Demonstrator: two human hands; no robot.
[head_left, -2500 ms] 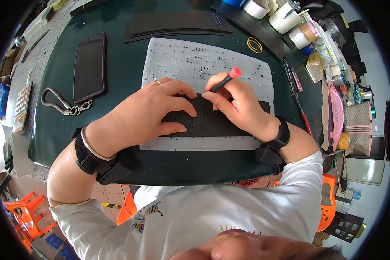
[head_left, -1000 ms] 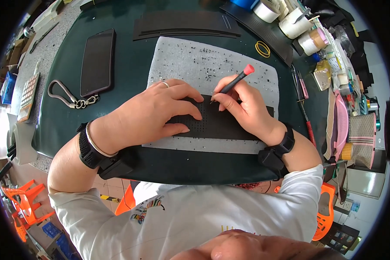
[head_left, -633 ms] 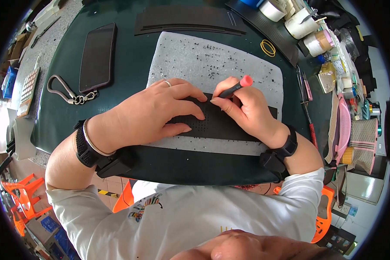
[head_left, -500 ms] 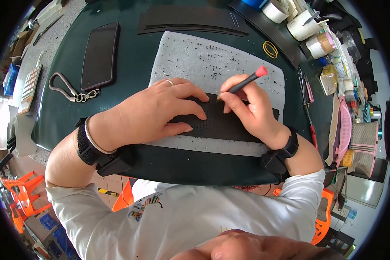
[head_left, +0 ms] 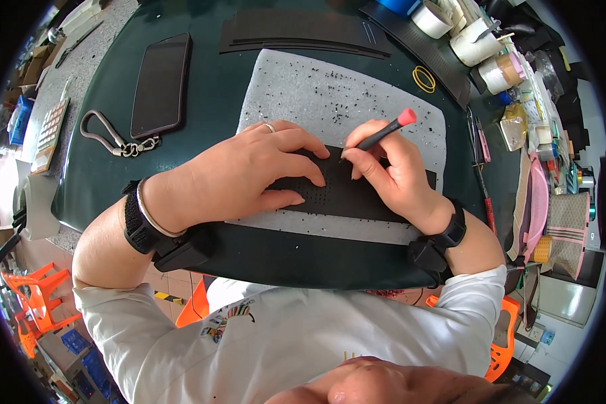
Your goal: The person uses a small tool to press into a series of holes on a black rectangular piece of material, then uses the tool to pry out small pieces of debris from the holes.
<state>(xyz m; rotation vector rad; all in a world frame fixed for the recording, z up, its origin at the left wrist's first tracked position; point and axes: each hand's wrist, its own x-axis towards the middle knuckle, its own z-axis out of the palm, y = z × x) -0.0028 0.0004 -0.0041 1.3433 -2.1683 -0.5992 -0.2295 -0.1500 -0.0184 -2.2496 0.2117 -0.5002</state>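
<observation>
Lying near the middle of the frame, a black sheet carries rows of tiny holes beside the left hand, which rests on it with fingers spread and slightly curled, grasping nothing. The right hand pinches a black tool with a red end, its lower end at the sheet's upper edge; whether it touches, I cannot tell. Beneath, a pale mat is strewn with black specks on a green table. More sheets lie at top centre, a phone upper left, yellow bands upper right, an orange chair lower left.
</observation>
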